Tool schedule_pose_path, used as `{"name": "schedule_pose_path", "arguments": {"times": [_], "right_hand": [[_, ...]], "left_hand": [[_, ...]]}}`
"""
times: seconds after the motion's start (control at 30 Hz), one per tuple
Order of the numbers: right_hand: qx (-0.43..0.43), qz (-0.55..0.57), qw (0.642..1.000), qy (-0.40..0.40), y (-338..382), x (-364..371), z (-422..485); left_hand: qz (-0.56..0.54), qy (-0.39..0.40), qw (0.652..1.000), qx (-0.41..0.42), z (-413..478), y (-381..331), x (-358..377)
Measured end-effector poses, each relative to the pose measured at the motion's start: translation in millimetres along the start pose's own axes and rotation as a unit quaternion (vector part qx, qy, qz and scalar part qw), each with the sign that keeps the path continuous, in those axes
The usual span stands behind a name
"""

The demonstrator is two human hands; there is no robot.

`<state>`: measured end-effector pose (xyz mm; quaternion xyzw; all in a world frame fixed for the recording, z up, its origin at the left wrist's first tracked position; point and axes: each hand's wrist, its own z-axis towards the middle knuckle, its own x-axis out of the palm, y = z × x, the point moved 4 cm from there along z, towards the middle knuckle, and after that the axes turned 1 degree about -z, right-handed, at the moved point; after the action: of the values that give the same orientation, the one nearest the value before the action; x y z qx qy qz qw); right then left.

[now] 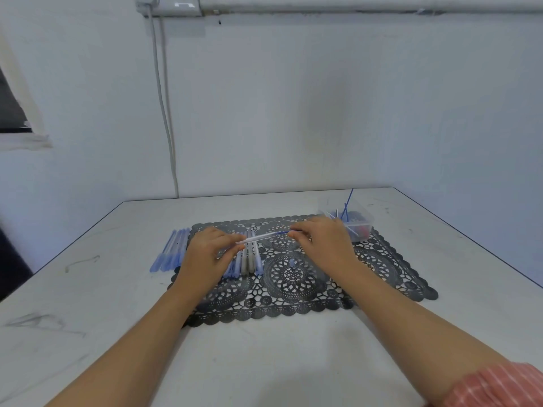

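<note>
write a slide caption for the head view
Left hand holds a clear plastic pen barrel, right hand a thin blue refill, over a black lace placemat.

Plain bluish-white wall [323, 98] fills the upper frame. At top left, a white socket [173, 4] drops a grey cable [164, 113] behind the scuffed white counter [264, 362]. A dark window opening [8, 107] sits at the far left.

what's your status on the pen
Left hand grips barrel. Right hand pinches refill at barrel's end. Nothing in the way.
</note>
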<state>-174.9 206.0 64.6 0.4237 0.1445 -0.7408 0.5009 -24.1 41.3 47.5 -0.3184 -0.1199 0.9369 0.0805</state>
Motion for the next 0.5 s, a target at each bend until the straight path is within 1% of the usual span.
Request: {"name": "schedule_pose_path", "arguments": {"times": [0.07, 0.13, 0.5], "right_hand": [[0.027, -0.036, 0.999, -0.004, -3.8, 0.8, 0.2], [0.034, -0.051, 0.998, -0.014, -4.3, -0.6, 0.1], [0.014, -0.001, 0.998, -0.064, 11.7, -10.4, -4.9]], "left_hand": [[0.001, -0.001, 1.0, -0.001, 0.1, -0.4, 0.1], [-0.003, -0.001, 1.0, -0.001, -0.2, -0.5, 0.3], [0.0, -0.004, 1.0, 0.008, -0.6, -1.0, 0.3]]}}
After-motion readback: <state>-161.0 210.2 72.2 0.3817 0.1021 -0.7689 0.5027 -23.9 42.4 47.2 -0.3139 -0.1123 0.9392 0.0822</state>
